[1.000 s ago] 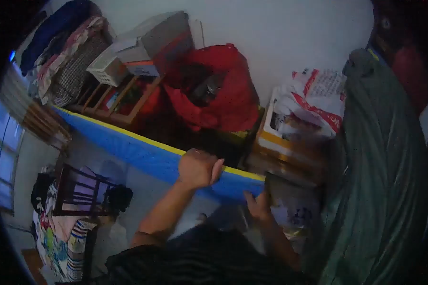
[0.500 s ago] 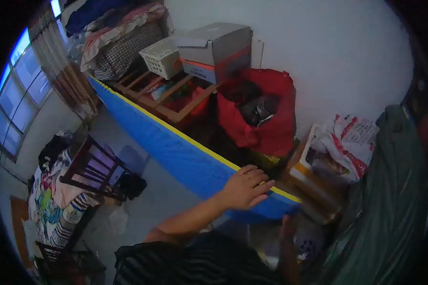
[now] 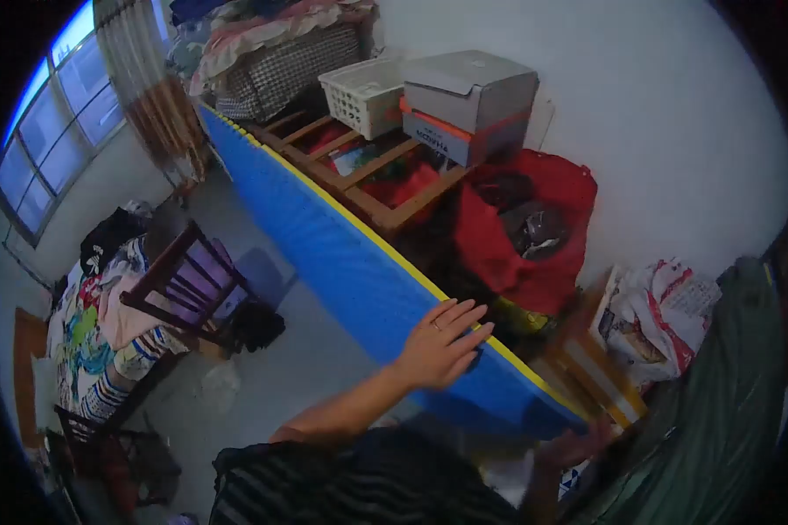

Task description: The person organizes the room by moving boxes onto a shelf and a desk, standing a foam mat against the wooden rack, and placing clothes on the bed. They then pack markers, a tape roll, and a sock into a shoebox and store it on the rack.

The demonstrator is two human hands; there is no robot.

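Head view: right hand (image 3: 576,444) blurred at near end of blue panel (image 3: 324,254), grip can't tell. Left hand (image 3: 440,346) released, fingers straight, laid across the panel's yellow edge (image 3: 385,247). Panel runs from the hands away to upper left, yellow edge up. Past it: brown box (image 3: 600,376), white plastic bag (image 3: 661,324) on top; red bag (image 3: 534,284); slatted wooden frame (image 3: 390,214) alongside panel; gray box (image 3: 499,105) and white basket (image 3: 363,109) behind. Far left, window (image 3: 61,114).

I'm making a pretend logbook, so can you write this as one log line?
left hand: open, over yellow-edged blue panel | right hand: at panel's near end, grip unclear | red bag: beyond panel
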